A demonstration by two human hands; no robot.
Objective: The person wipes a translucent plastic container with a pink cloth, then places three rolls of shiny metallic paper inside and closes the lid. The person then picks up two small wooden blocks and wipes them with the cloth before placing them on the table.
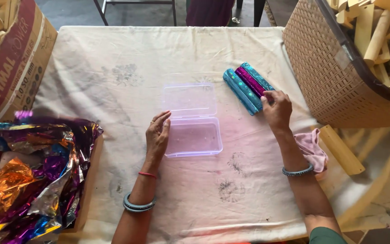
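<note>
Right hand [277,110] has its fingertips pressed down on the near ends of three foil-wrapped sticks [248,87], lying side by side. Left hand [157,135] rests flat, fingers together, against the left wall of the open clear plastic box [193,135], just left of those sticks. The wicker basket [330,77] is cut off at the right. Everything sits on a stained cream cloth [113,81].

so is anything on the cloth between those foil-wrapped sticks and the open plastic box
Nothing visible: bare cloth separates the foil-wrapped sticks from the open clear box. The right hand rests on the sticks' near ends; the left hand touches the box's left side.
</note>
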